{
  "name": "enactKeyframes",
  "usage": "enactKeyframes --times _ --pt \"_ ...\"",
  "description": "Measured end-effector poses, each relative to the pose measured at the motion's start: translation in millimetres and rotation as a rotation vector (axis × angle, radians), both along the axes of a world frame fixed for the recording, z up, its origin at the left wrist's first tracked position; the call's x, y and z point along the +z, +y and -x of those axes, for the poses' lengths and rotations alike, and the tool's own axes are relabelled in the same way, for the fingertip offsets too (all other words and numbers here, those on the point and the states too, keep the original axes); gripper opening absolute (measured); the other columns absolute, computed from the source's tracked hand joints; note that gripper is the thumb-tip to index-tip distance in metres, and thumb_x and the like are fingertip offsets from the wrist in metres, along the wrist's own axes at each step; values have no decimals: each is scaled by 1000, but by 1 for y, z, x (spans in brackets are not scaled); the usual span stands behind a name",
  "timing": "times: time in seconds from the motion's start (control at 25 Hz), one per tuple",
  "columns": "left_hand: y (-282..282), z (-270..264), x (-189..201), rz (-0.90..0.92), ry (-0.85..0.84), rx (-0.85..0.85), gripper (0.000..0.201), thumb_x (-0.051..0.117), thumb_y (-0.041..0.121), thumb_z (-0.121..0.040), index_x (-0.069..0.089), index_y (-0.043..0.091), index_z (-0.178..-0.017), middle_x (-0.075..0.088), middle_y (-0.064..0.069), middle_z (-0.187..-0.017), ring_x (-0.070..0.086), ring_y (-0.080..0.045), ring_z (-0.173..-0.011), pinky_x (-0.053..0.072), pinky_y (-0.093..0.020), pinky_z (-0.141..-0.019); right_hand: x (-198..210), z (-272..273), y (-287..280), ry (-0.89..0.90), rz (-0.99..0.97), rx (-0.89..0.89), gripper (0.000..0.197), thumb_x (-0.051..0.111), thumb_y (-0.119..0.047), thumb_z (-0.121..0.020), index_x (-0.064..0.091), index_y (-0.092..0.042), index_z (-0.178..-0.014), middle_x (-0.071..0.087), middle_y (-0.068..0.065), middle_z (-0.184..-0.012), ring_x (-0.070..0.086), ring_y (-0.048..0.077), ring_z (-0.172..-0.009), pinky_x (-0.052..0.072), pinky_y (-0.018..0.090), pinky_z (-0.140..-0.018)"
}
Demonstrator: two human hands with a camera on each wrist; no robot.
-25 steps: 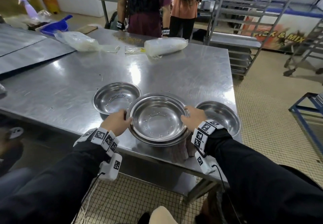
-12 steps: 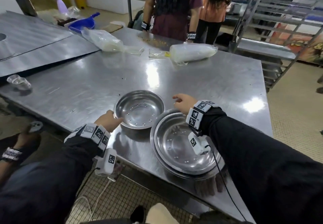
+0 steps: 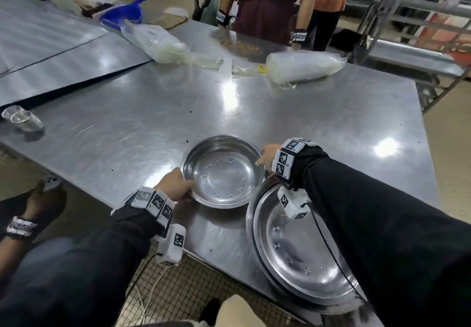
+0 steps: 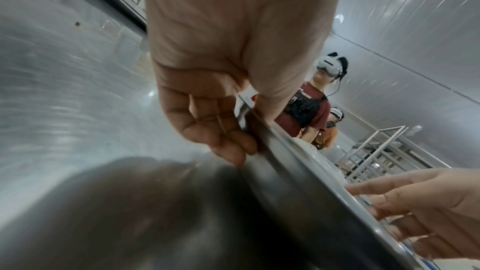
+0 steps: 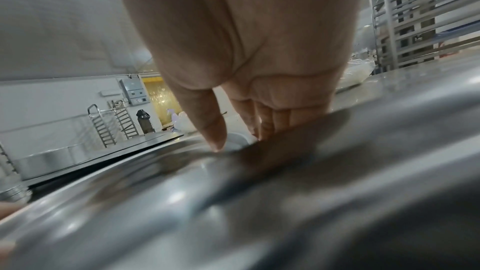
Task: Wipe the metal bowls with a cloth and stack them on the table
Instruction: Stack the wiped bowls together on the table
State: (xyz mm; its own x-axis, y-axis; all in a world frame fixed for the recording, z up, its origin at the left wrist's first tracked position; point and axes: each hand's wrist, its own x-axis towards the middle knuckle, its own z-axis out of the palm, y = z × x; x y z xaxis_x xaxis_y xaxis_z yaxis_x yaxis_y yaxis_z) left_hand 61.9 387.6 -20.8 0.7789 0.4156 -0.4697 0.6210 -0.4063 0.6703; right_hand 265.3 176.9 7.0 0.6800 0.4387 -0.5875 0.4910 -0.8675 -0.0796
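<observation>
small bowl (image 3: 222, 171) upright on steel surface (image 3: 305, 122), near front edge, just left of large bowl (image 3: 300, 247) | left hand (image 3: 174, 185) grip pinching small bowl's near-left rim, thumb over lip, fingers (image 4: 221, 130) curled beneath | right hand (image 3: 265, 154) grip at far-right rim, thumb and fingers curved round it | plastic bags (image 3: 303, 67) at far side

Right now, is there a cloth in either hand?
No: the left hand and right hand hold only the small bowl by its rim, and no cloth shows in any view.
</observation>
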Motion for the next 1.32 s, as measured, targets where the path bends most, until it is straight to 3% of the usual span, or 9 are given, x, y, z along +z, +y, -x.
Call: enactKeyframes --times 0.12,0.32,0.44,0.56,0.72,0.88,1.0,1.12,1.32 --pt "4 -4 8 0 -95 25 17 58 11 -88 53 2 -101 65 -15 -81 66 -32 -72 57 -52 -78 16 12 3 33 -174 -138 54 59 -41 -72 58 -19 -121 68 2 -101 69 27 -83 57 44 -79" --pt "-8 -11 49 -32 -278 24 17 52 17 -95 47 8 -109 66 -12 -89 68 -22 -72 54 -41 -70 54 24 -13 27 -567 -348 49 57 -14 -91 45 -13 -138 60 12 -121 59 24 -93 50 41 -93" --pt "-22 -18 76 -61 -397 31 16 52 16 -96 48 10 -110 65 -9 -89 65 -15 -65 46 -26 -57 72 28 -33 -60 -753 -455 48 56 -9 -90 46 -14 -138 56 -6 -99 54 20 -97 47 45 -98" --pt "-44 -19 98 -41 -485 19 16 54 16 -94 49 10 -109 65 -9 -87 65 -17 -64 46 -28 -61 94 42 -64 -124 -852 -511 44 54 -12 -91 48 -17 -135 47 -13 -83 57 19 -88 53 46 -90" --pt "-84 -8 110 -67 -515 -42 15 58 17 -92 53 12 -104 65 -8 -83 62 -20 -68 53 -37 -68 112 76 -120 -172 -896 -601 39 52 -11 -92 51 -22 -130 49 -11 -78 63 17 -63 60 42 -70" --pt "-127 13 104 -177 -464 -118 20 62 25 -90 57 13 -105 66 -4 -84 63 -21 -78 51 -35 -66 106 119 -177 -151 -886 -657 40 56 -12 -92 50 -20 -131 59 -1 -95 67 24 -74 60 41 -67" --pt "-155 30 89 -264 -414 -170 26 62 30 -90 57 15 -111 68 -2 -79 64 -19 -76 49 -34 -64 93 151 -210 -110 -852 -708 40 55 -11 -93 48 -16 -132 56 -2 -95 62 14 -71 55 25 -58" --pt "-175 45 76 -405 -358 -198 31 59 32 -92 55 17 -119 63 3 -73 60 -15 -71 41 -30 -58 73 174 -229 -95 -802 -732 44 55 -16 -94 43 -17 -137 57 -2 -95 62 12 -65 48 19 -50" --pt "-190 55 66 -574 -258 -270 29 55 36 -94 56 18 -116 62 4 -76 60 -16 -71 38 -26 -52 49 193 -242 -165 -768 -726 36 52 -14 -94 49 -17 -129 60 2 -84 67 22 -67 55 29 -59"
